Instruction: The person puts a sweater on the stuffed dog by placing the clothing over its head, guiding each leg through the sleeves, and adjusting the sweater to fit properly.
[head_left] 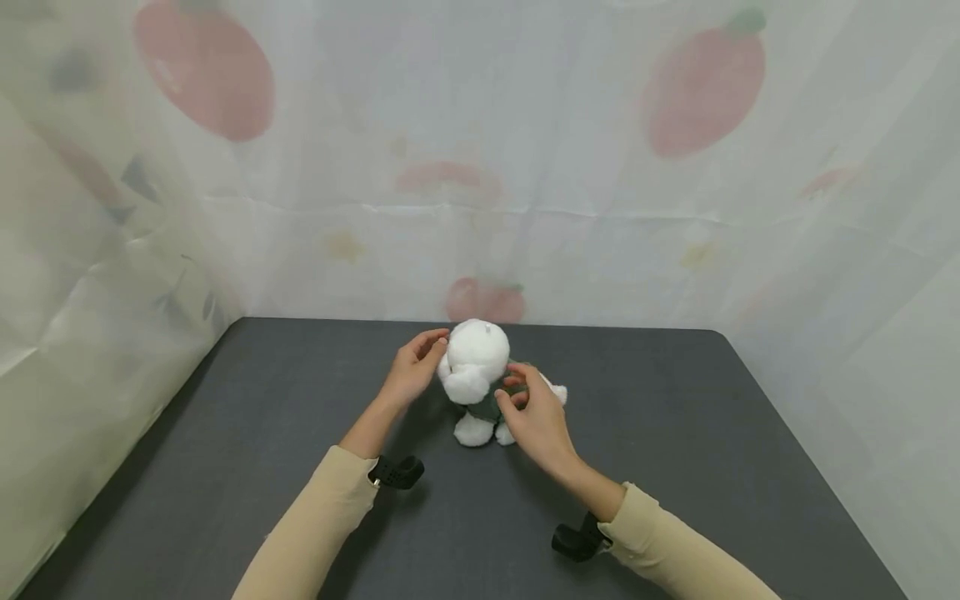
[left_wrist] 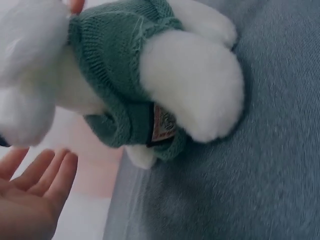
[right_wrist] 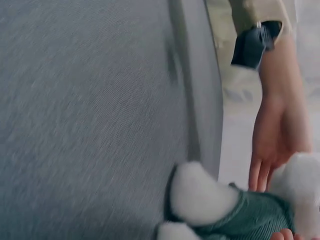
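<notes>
Stood upright near the far middle of the dark grey table (head_left: 660, 467): a white plush toy (head_left: 477, 358) in a green knitted sweater (left_wrist: 117, 60), feet on the cloth, round head uppermost. Wore a small sewn label (left_wrist: 162, 122) at the sweater's lower hem.

Reached in from the near left: the left hand (head_left: 414, 372), forearm angled up and to the right, palm turned toward the toy's head. Fingers straight and relaxed, tips at or just beside the left side of the head; hard to tell whether truly touching. Gripped nothing; seen open with fingers together in the left wrist view (left_wrist: 30, 192), and hanging loosely beside the toy in the right wrist view (right_wrist: 275, 145).

Came in from the near right: the right hand (head_left: 534, 417), back of the hand toward the camera, fingers curled in against the right side of the toy's body at the sweater, thumb toward the front. Appeared to hold the toy lightly there.

Covered both forearms: beige sleeves (head_left: 315, 525). Strapped at each wrist: a black camera mount (head_left: 395, 472).

Behind and to the sides: a pale curtain (head_left: 480, 167) printed with faded red fruit.
</notes>
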